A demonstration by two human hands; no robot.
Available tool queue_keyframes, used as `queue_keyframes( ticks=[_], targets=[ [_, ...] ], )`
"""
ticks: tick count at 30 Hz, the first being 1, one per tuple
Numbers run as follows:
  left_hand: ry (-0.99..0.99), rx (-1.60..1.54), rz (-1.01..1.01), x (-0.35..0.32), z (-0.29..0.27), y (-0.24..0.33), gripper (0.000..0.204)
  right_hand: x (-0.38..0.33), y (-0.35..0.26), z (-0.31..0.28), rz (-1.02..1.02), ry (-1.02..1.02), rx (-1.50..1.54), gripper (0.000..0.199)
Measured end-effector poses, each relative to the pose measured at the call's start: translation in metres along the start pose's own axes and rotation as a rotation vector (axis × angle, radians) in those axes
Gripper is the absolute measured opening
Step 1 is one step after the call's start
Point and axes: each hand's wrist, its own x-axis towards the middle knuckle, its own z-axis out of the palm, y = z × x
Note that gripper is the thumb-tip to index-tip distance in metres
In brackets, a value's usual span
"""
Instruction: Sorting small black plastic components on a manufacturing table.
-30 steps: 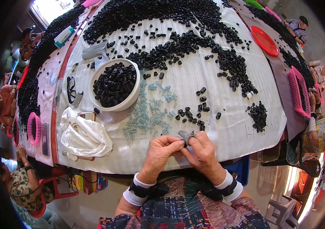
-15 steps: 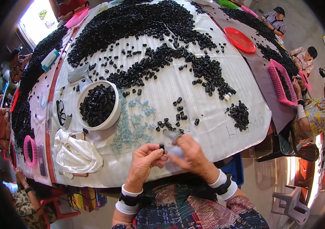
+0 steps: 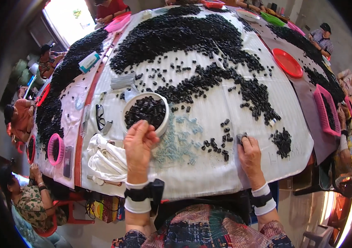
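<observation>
My left hand is over the near rim of a white bowl heaped with short black cylindrical parts. Its fingertips are pinched together, hiding whatever they may hold. Farther right, my right hand is closed low over the white tablecloth, with something grey at its fingertips. I cannot make out what it grips. Between the hands lie loose black cylinders and a scatter of tiny pale blue pieces. Beyond my right hand is a pile of small, thin black pieces.
Black parts form a large heap across the far table. A white cloth, glasses and a phone lie to the left. A red tray and a pink basket stand right. Other people sit around.
My hands, earlier close together with a small black part in the left fingers, are now apart. The left has moved to the bowl, the right out over the cloth. The view has shifted.
</observation>
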Motion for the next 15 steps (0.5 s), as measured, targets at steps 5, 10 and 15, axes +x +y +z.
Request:
queue_keyframes(
  ticks=[5, 10, 15],
  targets=[
    [0.143, 0.104, 0.137, 0.0, 0.005, 0.007, 0.06, -0.003, 0.005, 0.008, 0.05, 0.064, 0.163, 0.032],
    [-0.081, 0.154, -0.064, -0.037, 0.015, -0.018, 0.031, 0.002, -0.047, -0.027, 0.017, -0.042, 0.533, 0.045],
    [-0.319, 0.143, -0.447, -0.074, 0.038, -0.051, 0.021, -0.003, -0.078, -0.036, -0.183, -0.152, 0.644, 0.047]
  ],
)
